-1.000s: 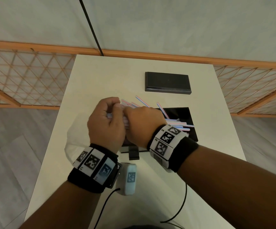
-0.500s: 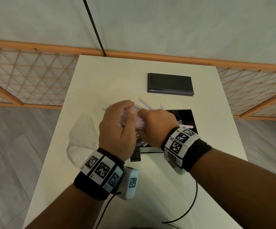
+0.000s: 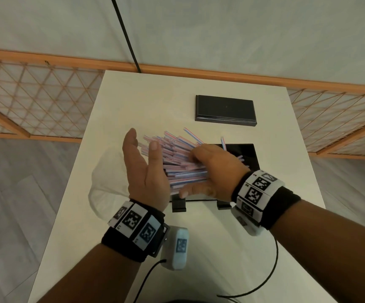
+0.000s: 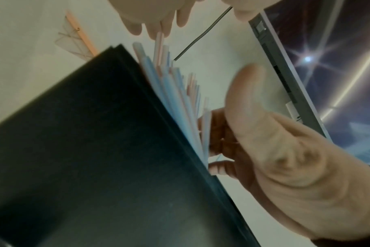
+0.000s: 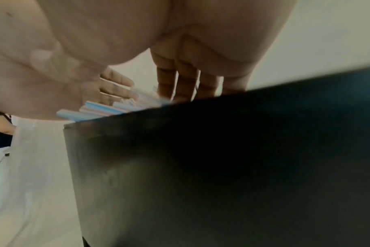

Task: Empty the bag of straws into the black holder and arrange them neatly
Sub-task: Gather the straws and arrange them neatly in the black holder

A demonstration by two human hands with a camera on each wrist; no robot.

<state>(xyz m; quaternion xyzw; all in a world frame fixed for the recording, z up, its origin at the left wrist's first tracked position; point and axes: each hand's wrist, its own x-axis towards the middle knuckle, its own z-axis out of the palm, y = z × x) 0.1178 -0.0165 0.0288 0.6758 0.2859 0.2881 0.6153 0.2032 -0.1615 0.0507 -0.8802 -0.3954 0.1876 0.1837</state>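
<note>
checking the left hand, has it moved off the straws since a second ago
Yes. The left hand has opened and swung left, away from the black holder.

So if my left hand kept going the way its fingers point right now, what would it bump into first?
Probably nothing soon. The left hand is open, edge-on beside the straws, fingers pointing up the table, which looks free ahead, though depth is unclear.

From my feed there's a cream counter [image 3: 199, 248] with a flat black lid-looking slab [image 3: 225, 110] near its far edge. Behind it I see an orange lattice fence [image 3: 35, 101], a pale wall [image 3: 221, 33] and grey wood floor [image 3: 19, 204]. A thin black cable [image 3: 125, 33] runs up the wall.
</note>
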